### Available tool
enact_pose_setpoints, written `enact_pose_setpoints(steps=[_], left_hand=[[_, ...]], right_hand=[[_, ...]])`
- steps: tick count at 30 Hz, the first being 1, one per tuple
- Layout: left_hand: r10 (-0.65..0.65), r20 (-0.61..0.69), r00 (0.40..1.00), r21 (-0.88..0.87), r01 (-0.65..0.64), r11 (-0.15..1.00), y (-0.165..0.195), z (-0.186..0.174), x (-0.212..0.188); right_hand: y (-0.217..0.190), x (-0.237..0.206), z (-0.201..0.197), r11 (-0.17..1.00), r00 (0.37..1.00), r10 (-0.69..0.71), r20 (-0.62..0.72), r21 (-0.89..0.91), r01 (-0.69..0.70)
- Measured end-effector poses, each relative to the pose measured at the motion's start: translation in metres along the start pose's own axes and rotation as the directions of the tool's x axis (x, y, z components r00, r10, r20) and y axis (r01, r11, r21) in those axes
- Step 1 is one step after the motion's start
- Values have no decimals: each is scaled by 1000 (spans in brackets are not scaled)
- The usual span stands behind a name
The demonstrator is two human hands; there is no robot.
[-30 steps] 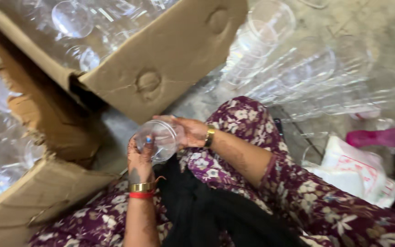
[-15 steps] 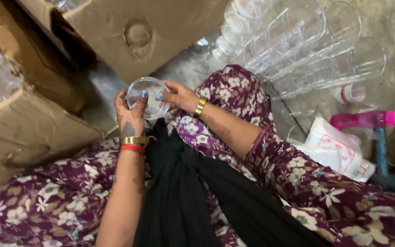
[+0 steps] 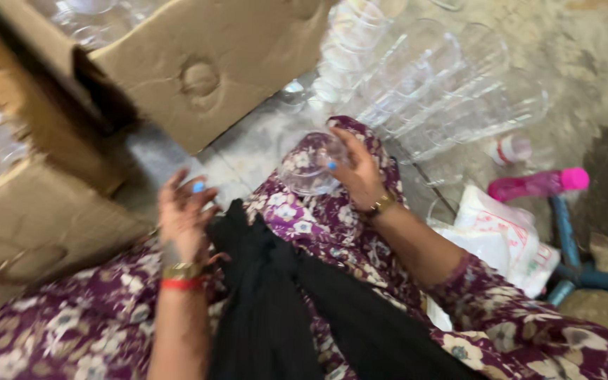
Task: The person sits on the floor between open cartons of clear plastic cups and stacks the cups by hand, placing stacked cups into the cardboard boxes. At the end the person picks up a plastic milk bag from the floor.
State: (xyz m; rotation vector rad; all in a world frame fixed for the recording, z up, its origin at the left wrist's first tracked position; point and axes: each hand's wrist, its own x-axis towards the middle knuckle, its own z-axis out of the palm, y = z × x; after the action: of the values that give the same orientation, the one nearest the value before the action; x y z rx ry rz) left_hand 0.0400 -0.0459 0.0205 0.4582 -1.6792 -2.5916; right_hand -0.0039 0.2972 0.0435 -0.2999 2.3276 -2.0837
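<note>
While your right hand (image 3: 360, 176) gripped the clear plastic cup (image 3: 309, 169) over your knee, its mouth faced you. Your left hand (image 3: 183, 214) hung empty, fingers loosely spread, beside the cardboard box (image 3: 205, 63).

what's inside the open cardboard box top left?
The cardboard box shows clear plastic containers at its open top, blurred; how far down they go is hidden by the flap. The right hand holds a similar clear cup; the left hand is empty.

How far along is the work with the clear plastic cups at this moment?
Done: long nested stacks of clear cups lie on the floor past the knee. In hand: the right hand holds one clear plastic cup; the left hand is off it, apparently empty. Left: loose cups fill the cardboard boxes.
</note>
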Motion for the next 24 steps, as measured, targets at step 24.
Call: enact_pose_setpoints(steps=[24], left_hand=[[230,-220,948,66,-221,973,39,-15,-10]], right_hand=[[39,-54,-192,582,114,794,-598,691,-429]])
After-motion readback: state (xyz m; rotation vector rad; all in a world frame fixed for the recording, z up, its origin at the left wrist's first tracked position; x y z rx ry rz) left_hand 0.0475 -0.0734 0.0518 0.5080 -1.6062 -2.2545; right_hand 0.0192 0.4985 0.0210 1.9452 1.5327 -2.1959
